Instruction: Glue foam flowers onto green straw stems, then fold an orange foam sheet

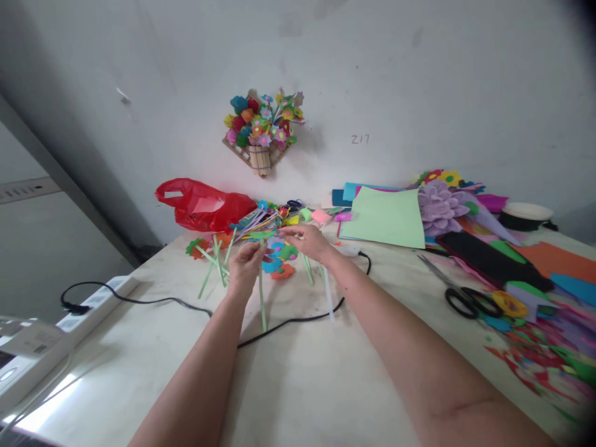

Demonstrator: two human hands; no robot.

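My left hand (245, 264) is closed on a paper flower's light green stem (262, 304), which hangs below my fingers. A green flower-like piece (263, 235) sits at the stem's upper end. My right hand (305, 241) reaches in from the right, its fingers pinched together close to that piece; what they hold is too small to make out. Beneath and between the hands lie blue flowers (271, 265) and an orange flower (283, 272). To the left are several loose green stems (218, 264) with an orange and green flower (198, 248).
A red plastic bag (209, 208) stands behind. Black-handled scissors (460, 299), a dark phone (493, 259), green foam sheets (388, 217) and colourful scraps (535, 354) lie right. A black cable (293, 320) crosses the table near a power strip (100, 304). A flower basket (261, 158) hangs on the wall.
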